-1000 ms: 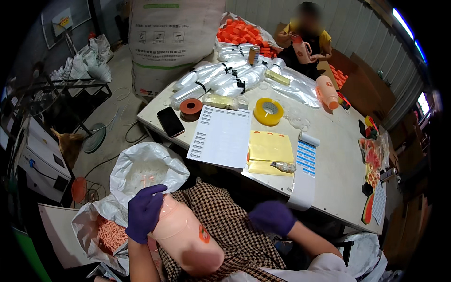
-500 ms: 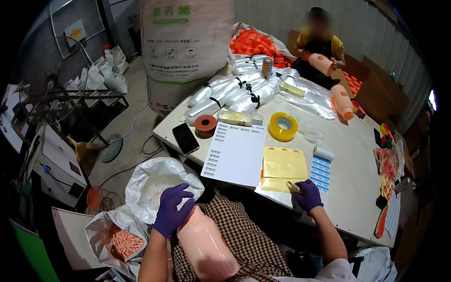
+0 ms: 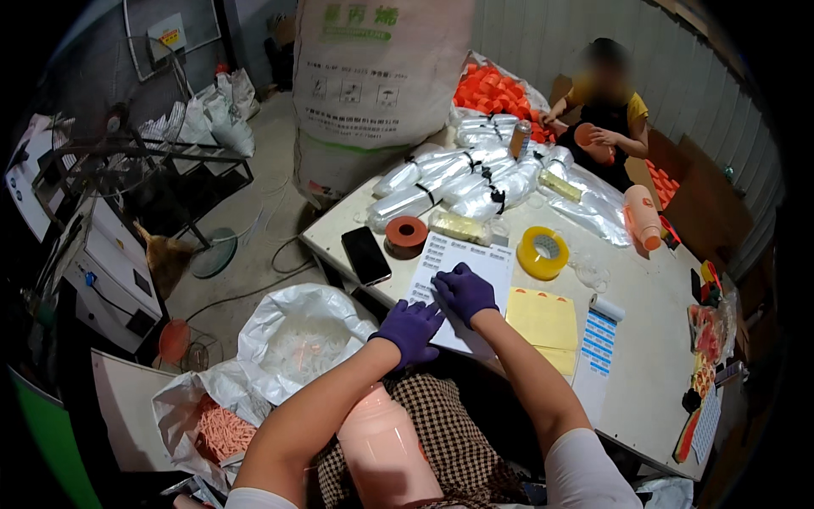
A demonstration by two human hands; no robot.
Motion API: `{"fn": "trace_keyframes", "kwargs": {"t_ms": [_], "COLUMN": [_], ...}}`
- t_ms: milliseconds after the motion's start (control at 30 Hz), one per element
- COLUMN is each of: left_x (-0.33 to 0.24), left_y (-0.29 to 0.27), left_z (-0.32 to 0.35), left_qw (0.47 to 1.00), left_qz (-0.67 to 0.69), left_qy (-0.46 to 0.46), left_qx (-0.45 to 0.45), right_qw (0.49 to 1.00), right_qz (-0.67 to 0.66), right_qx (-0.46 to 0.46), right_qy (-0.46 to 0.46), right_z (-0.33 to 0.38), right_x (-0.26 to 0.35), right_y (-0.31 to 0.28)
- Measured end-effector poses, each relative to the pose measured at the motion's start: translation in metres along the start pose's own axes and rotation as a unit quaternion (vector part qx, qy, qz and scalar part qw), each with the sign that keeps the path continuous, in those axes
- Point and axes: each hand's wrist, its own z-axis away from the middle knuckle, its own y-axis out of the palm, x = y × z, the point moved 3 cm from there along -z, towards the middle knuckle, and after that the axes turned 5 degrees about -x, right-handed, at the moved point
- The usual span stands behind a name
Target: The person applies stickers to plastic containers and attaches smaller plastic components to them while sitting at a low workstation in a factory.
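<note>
The left grip (image 3: pixel 410 332) and the right grip (image 3: pixel 465 294) are each clad in a deep purple glove, close-fitting and plain, shaped to the separate fingers and ending at the wrist. Behind each grip the forearm is bare, up to a loose white short sleeve, the left sleeve (image 3: pixel 263 499) and the right sleeve (image 3: pixel 589 471). Below the grips, checked cloth (image 3: pixel 449 433) in tan and black covers the lap.

The left forearm (image 3: pixel 318 414) partly hides the pink bottle (image 3: pixel 388 450).

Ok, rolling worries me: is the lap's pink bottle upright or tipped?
Tipped: the pink bottle lies lengthwise on the checked cloth.
</note>
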Motion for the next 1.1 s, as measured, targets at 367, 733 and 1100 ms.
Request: {"fn": "trace_keyframes", "kwargs": {"t_ms": [367, 733, 1100], "left_x": [-0.004, 0.000, -0.061], "left_y": [-0.009, -0.049, -0.039], "left_z": [-0.015, 0.201, 0.262], "left_qw": [0.997, 0.802, 0.788], "left_qz": [0.026, 0.416, 0.446], "left_qy": [-0.007, -0.245, -0.254], "left_qx": [0.069, -0.350, -0.339], "right_qw": [0.946, 0.960, 0.947], "right_qz": [-0.276, -0.083, -0.038], "right_qx": [-0.004, -0.011, 0.006], "right_qy": [0.173, -0.267, -0.319], "right_z": [-0.038, 0.219, 0.234], "right_x": [-0.062, 0.148, 0.178], "right_y": [0.021, -0.081, -0.067]}}
